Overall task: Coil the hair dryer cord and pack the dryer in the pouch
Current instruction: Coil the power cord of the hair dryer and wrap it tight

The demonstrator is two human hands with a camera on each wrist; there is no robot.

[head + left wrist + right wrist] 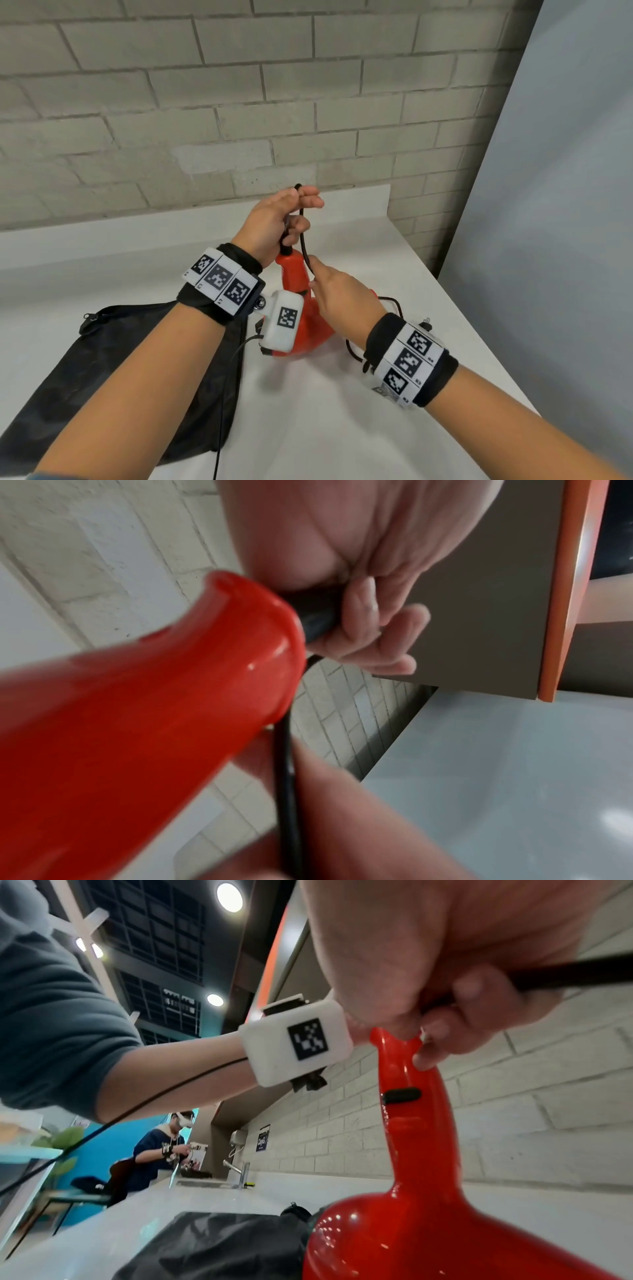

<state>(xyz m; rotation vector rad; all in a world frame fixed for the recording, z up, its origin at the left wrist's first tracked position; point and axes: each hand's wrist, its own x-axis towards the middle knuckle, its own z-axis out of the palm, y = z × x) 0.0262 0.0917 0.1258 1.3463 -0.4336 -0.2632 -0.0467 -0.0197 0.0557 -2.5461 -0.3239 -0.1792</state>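
A red hair dryer (298, 291) stands on the white counter (342, 411) with its handle pointing up. My left hand (287, 219) is above the handle's top and grips the black cord (304, 236) where it leaves the dryer, folding a loop over the fingers. My right hand (337, 291) pinches the same cord just below, beside the handle. The cord (286, 777) runs down past the red handle (137, 723). In the right wrist view my fingers (479, 1010) hold the cord (565, 974) above the dryer (411, 1150). The rest of the cord (390, 303) trails right, ending in the plug (426, 322). A black pouch (137, 377) lies flat at the left.
A grey brick wall (239, 102) backs the counter, and a grey panel (565, 205) closes the right side. The counter's edge runs diagonally at the right. Far along the counter stand a sink tap (240, 1171) and another person (161, 1150).
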